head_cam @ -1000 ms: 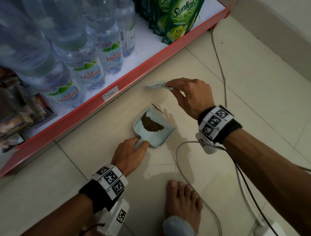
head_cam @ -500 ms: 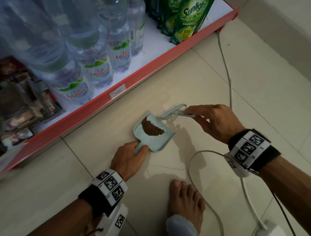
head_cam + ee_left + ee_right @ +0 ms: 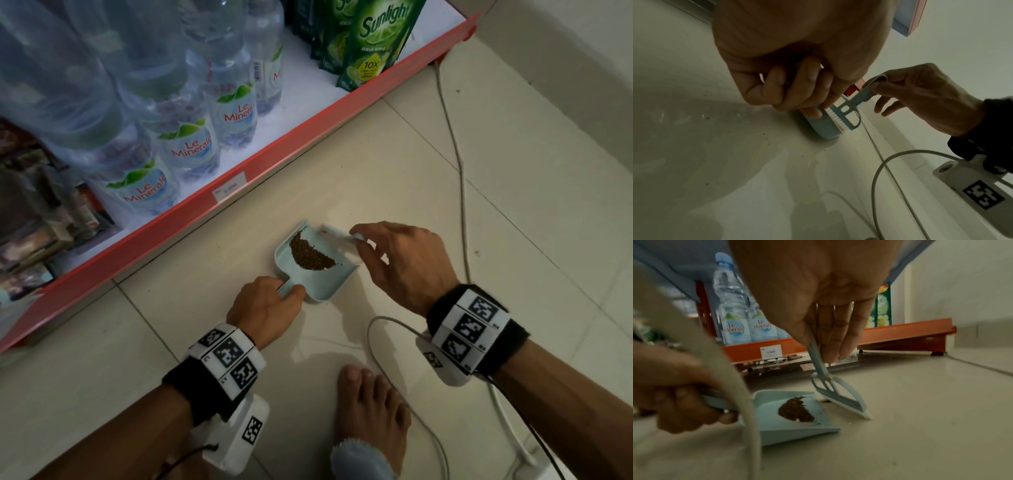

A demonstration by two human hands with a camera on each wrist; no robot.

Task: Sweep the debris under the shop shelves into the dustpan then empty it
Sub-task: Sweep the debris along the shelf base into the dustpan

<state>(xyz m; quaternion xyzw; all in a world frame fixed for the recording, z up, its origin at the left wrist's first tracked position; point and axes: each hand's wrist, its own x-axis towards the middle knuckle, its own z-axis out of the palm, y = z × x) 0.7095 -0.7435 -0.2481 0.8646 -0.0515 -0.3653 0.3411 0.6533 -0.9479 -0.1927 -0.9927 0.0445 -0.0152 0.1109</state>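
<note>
Both hands point(image 3: 265, 306) point(image 3: 407, 263) apparently grip dustpan point(image 3: 329, 286), brush point(image 3: 835, 394).

The brush point(image 3: 337, 236) blurs in the head view. The left hand point(image 3: 263, 306) hides the dustpan point(image 3: 329, 284) handle there.

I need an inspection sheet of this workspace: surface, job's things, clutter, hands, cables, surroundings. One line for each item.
Surface: pale tiled floor, a few dark specks on it.
Job's things: light blue plastic dustpan on the floor, holding a brown debris pile; small light blue hand brush, white bristles at the pan's open edge.
Clutter: scraps under the orange shelf edge.
Hands: left hand grips the dustpan handle; right hand pinches the brush handle.
Cables: white cable along the floor; another loops by the bare foot.
Surroundings: clear water bottles and green soap pouches on the shelf.
</note>
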